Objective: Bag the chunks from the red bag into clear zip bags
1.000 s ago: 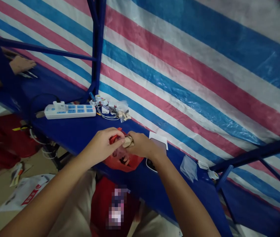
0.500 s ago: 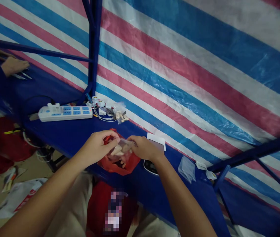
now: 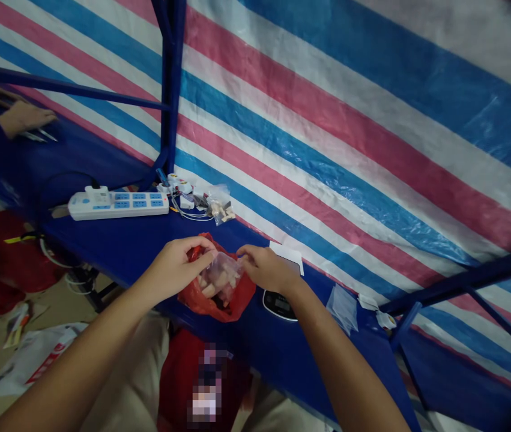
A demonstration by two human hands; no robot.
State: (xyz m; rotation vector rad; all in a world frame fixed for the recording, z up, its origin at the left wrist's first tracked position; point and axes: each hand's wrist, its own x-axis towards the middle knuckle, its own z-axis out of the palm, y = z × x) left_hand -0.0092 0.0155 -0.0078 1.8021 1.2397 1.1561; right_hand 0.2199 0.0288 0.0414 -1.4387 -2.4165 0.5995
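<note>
A small clear plastic bag [image 3: 224,264] with pale, wood-like pieces in or behind it is over an open red plastic bag [image 3: 232,309] on the blue table. My left hand [image 3: 181,264] is closed, thumb and fingers pinching the clear bag's left rim. At its right edge, the fingers of my right hand [image 3: 266,267] are pinched together on the film; whether a small piece is also between them is hidden. More pale pieces [image 3: 210,291] lie inside the red bag. Partly under my right wrist stands a black-and-white digital scale [image 3: 277,306].
A power strip [image 3: 120,205] with a plugged-in adapter lies back left. Beside it are cables and a bag of small pieces [image 3: 221,207]. Flat clear bags [image 3: 343,307] lie right. A blue post [image 3: 172,90] rises behind. Another person's hand [image 3: 25,117] rests far left.
My right hand has shifted slightly up, and the clear bag hangs more open, with its pieces lower. My left hand stays almost where it was.
</note>
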